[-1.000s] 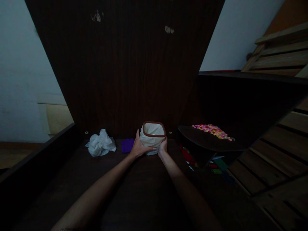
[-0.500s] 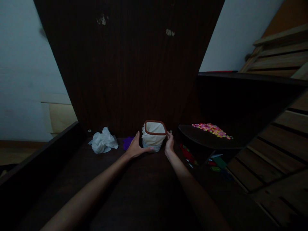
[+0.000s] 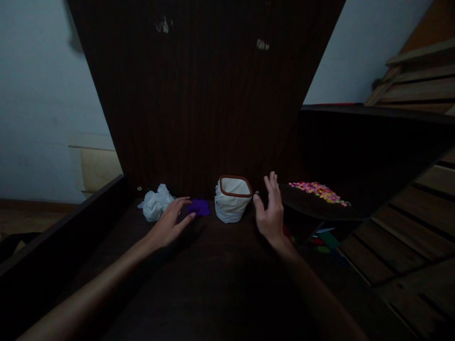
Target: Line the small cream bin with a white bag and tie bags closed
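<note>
A small bin with a white bag lining and a brown rim stands upright against the dark back panel. Left of it lies a flat purple cloth, and farther left a crumpled white plastic bag. My left hand is open, thumb and fingers apart, in front of the white bag and beside the purple cloth. To the right of the bin my right hand is raised and open, apart from the bin, holding nothing.
Many small pink, red and yellow pieces lie on a dark corner shelf at the right. Green and red items sit beneath it. A raised dark edge runs along the left; wooden slats stand at the far right.
Both hands have come away from the bin, the left one toward the left and the right one toward the right. More of the purple cloth now shows. The view has shifted slightly.
</note>
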`<state>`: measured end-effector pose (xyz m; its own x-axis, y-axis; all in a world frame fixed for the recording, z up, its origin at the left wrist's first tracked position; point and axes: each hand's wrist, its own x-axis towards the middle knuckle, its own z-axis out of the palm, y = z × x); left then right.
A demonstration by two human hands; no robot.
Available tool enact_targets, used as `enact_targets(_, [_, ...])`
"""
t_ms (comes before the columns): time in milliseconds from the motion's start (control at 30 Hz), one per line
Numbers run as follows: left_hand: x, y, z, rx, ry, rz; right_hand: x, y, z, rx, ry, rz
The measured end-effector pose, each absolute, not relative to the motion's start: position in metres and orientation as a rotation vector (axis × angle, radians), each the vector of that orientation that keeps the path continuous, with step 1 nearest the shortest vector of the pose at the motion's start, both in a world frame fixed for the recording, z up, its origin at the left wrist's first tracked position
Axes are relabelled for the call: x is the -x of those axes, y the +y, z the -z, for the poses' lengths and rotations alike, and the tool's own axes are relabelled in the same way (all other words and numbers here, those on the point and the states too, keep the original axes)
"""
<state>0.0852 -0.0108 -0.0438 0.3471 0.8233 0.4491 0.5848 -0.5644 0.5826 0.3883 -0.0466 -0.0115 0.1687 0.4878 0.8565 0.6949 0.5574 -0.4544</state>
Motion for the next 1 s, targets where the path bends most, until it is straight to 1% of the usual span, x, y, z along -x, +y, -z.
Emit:
enact_targets(67, [-0.080,-0.027,0.055,-2.418,1.214,-0.904,-0.373,-0.063,0.018,0.988,-1.811,0.381])
enact_targets(133, [-0.077,-0.041,0.069,-2.512,1.206,-0.784,-0.357,-0.077,0.033,0.925,-2.130,0.406])
enact_targets(200, [-0.075,-0.051,0.086,-2.589,1.185,-0.651,-0.342,-0.086,0.052,0.994,-2.363,0.300])
enact_targets(333, [-0.075,-0.058,0.112,-2.653,1.136,-0.491,-0.327,-0.092,0.091,1.204,-2.653,-0.097])
enact_targets(400, [-0.074,-0.057,0.119,-2.666,1.100,-0.466,-0.326,-0.091,0.104,1.261,-2.686,-0.237])
enact_targets(467, [-0.074,-0.055,0.120,-2.677,1.066,-0.456,-0.326,-0.090,0.113,1.279,-2.667,-0.287])
enact_targets(700, [-0.074,-0.050,0.113,-2.661,1.013,-0.395,-0.327,-0.090,0.115,1.273,-2.638,-0.287])
enact_targets(1000, [-0.068,-0.055,0.114,-2.661,0.988,-0.414,-0.336,-0.081,0.119,1.231,-2.588,-0.280])
